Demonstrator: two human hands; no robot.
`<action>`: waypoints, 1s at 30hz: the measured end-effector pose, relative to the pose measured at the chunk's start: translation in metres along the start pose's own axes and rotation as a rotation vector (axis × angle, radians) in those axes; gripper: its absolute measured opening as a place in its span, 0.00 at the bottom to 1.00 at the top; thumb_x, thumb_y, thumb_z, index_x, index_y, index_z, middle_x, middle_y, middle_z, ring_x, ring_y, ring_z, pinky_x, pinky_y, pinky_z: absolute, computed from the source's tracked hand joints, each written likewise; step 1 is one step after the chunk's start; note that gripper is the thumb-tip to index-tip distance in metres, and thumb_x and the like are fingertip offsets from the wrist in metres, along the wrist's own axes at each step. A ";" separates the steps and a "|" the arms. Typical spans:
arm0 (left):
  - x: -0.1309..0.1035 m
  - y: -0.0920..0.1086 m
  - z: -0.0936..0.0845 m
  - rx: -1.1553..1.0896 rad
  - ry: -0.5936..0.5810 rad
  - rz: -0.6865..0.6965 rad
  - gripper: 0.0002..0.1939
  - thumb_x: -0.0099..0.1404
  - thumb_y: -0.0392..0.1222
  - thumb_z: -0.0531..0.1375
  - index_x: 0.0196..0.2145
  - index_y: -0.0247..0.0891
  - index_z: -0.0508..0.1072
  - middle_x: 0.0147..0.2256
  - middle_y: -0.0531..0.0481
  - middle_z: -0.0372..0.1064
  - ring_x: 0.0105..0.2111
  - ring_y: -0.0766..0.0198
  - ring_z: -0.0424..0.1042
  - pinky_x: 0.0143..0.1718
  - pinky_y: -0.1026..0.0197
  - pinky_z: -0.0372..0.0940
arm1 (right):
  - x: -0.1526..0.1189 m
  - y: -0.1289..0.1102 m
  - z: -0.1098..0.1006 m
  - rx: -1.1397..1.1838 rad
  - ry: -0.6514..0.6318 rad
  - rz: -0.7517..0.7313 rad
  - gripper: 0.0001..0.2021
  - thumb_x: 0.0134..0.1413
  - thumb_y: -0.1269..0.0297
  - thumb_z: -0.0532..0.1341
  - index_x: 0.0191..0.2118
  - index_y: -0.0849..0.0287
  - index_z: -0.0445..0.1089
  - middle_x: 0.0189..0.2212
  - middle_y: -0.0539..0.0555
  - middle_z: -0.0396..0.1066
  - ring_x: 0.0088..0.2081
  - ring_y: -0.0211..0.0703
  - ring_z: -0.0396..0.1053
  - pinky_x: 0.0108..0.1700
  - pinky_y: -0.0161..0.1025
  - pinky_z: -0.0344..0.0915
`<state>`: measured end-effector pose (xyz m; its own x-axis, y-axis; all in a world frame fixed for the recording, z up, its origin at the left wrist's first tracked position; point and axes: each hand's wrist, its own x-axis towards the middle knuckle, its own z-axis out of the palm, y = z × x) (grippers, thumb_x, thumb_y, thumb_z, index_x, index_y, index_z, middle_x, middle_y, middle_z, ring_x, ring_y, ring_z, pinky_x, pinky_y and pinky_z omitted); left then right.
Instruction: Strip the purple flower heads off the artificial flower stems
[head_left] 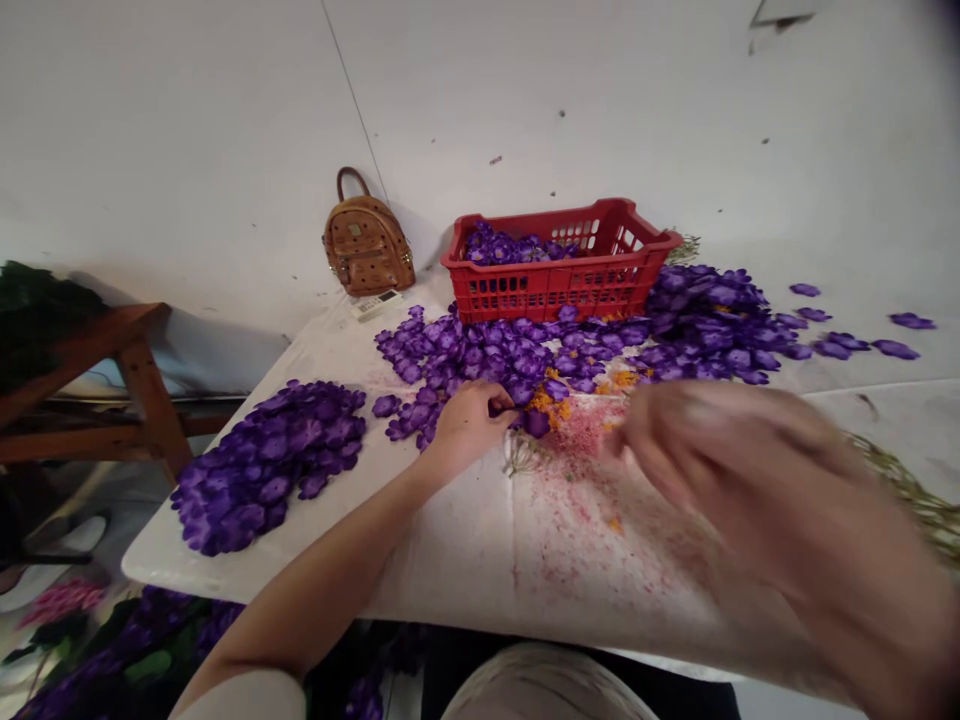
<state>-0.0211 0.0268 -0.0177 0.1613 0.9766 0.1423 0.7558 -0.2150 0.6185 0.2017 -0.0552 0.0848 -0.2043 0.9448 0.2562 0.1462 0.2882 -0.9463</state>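
Left hand [474,422] pinching purple floret [536,425], light touch prob best imo; right hand [690,440] blurred, can't tell grip.

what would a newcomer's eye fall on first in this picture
Probably the red basket at the back of the table, with purple blossoms inside. Next, the purple petal pile at the table's left end and the small brown backpack left of the basket. The blurred right hand looms large at the right.

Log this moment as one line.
left hand: at purple petals | right hand: blurred, grip unclear | basket: purple flowers inside
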 end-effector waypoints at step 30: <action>0.000 0.004 -0.005 -0.463 0.120 0.070 0.07 0.62 0.43 0.67 0.37 0.38 0.81 0.39 0.45 0.81 0.41 0.58 0.77 0.46 0.57 0.70 | 0.058 0.108 0.037 -0.096 -0.081 0.063 0.10 0.59 0.57 0.59 0.30 0.56 0.66 0.24 0.48 0.66 0.27 0.41 0.63 0.32 0.39 0.58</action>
<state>-0.0210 0.0263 -0.0117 0.1072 0.9576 0.2673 0.3791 -0.2879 0.8794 0.1698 0.0250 -0.0101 -0.2690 0.9469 0.1763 0.2524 0.2460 -0.9358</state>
